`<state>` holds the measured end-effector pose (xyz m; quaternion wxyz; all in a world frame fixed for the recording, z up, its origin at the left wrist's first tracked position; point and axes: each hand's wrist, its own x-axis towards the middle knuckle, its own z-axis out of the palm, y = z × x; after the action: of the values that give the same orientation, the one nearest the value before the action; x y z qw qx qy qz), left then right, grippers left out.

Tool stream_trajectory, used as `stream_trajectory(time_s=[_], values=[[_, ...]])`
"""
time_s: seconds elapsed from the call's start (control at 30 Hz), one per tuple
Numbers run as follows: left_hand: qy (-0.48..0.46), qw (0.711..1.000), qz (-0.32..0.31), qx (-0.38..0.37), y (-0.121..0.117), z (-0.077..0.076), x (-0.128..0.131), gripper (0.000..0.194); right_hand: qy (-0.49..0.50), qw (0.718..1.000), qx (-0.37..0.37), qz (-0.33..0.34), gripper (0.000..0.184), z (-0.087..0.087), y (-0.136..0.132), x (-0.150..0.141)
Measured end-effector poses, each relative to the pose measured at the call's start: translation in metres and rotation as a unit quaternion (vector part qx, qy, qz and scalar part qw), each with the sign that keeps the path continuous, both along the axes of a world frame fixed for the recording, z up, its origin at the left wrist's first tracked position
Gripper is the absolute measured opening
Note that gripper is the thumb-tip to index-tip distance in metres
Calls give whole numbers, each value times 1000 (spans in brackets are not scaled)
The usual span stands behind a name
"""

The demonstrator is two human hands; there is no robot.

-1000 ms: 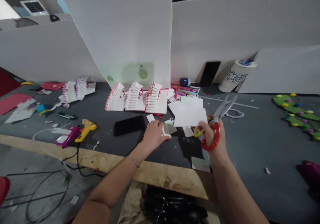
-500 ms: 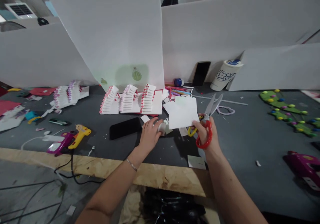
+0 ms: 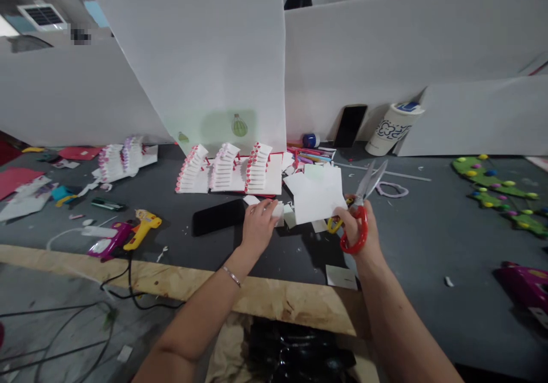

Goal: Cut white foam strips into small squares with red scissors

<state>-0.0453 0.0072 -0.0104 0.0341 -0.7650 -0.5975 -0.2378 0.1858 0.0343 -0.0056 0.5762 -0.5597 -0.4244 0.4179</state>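
Observation:
In my right hand (image 3: 363, 232) are scissors (image 3: 360, 223) with red and yellow handles, their blades apart and pointing away from me. The same hand pinches a white sheet of paper (image 3: 319, 194) between thumb and fingers. My left hand (image 3: 260, 226) is closed over a small piece of white paper (image 3: 278, 210) on the dark table, its fingertips bent around the piece. Other small paper pieces (image 3: 290, 216) lie beside it, partly under the sheet. A black phone (image 3: 218, 217) lies flat just left of my left hand.
Behind stand white cards with red-tipped paper strips (image 3: 259, 169), against a white board (image 3: 205, 57). Two glue guns (image 3: 143, 229) lie at left. A cup (image 3: 391, 129) and a leaning phone (image 3: 351, 126) stand at back. Green cutouts (image 3: 492, 180) lie at right.
The view has shifted slightly, so everything sits a little farther right. My left fingers have closed in on the small paper piece. The right hand still holds the scissors and sheet.

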Motion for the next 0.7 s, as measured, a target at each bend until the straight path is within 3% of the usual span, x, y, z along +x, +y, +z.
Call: stream_trajectory(time_s=[0.2,0.33,0.4,0.53,0.63,0.7], values=[[-52,998,22,9,-2,1,1,33,-7,1000,13,10,37,1,0,0],[-228,973,-11,-33,0,4,2,29,-14,1000,21,15,37,-2,-1,1],[-372,927,2,-59,3,5,2,27,-14,1000,20,12,38,-4,0,1],[-624,768,41,-137,8,10,0,23,-2,999,27,17,38,-8,1,1],[-721,663,35,-200,9,15,-1,29,-1,999,36,24,38,-11,1,2],[-747,623,28,-231,8,18,0,33,-4,999,36,31,38,-12,1,2]])
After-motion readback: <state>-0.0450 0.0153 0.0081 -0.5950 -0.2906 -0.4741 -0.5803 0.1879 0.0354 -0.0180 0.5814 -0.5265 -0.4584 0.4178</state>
